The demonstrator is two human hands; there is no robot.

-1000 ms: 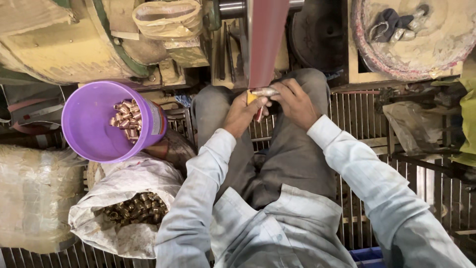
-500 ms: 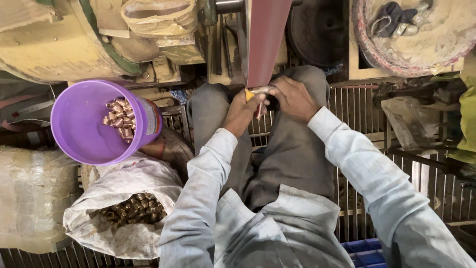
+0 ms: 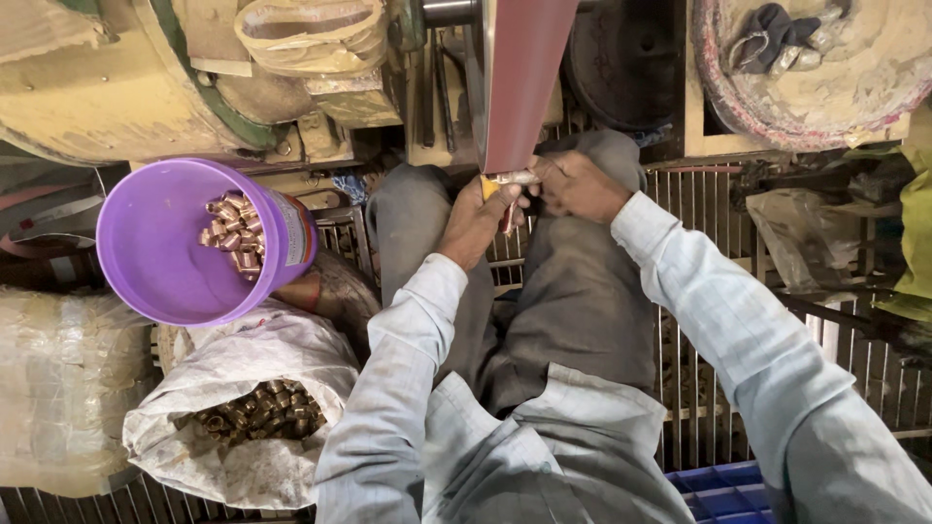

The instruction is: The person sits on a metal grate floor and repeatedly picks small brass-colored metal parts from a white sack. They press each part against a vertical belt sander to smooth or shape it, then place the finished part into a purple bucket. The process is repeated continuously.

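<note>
Both my hands meet at the lower end of a reddish-brown sanding belt [image 3: 519, 82] that runs up and away from my knees. My left hand [image 3: 478, 219] and my right hand [image 3: 575, 184] together pinch a small shiny metal fitting [image 3: 513, 179] and hold it against the belt. A purple bucket [image 3: 155, 243] to my left holds several brass fittings [image 3: 231, 231]. Below it, an open white sack [image 3: 243, 364] contains more brass fittings [image 3: 257, 408].
Large yellowed machine housing [image 3: 87, 87] fills the upper left. A round dusty tub [image 3: 825, 87] with dark gloves sits upper right. A metal grate floor [image 3: 699, 291] lies under my legs. A blue crate corner [image 3: 718, 490] shows at the bottom, a wrapped bundle [image 3: 58, 388] at far left.
My hands stay at the belt's lower end with the fitting; they have shifted only slightly against it.
</note>
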